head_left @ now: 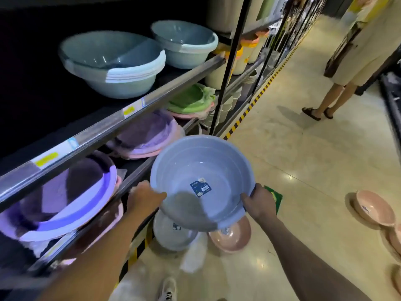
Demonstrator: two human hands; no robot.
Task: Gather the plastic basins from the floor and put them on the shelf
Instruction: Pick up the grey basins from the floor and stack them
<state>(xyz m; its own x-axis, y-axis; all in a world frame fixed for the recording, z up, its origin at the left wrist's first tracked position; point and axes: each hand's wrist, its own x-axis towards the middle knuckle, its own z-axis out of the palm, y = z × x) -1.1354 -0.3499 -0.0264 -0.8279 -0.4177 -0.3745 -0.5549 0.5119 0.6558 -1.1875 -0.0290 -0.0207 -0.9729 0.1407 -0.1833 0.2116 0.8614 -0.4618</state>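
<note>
I hold the blue basin off the floor beside the shelf, my left hand and right hand each clamped over its rim; I'd keep it level and lift clear of the shelf lip; grey basin and pink basin wait below.

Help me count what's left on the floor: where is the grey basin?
In the head view the grey basin sits on the floor at lower centre, under the blue basin both hands hold, beside a pink basin.

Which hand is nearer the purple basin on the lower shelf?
Left. The left hand grips the blue basin's rim beside the purple basin; the right hand holds the far rim.
</note>
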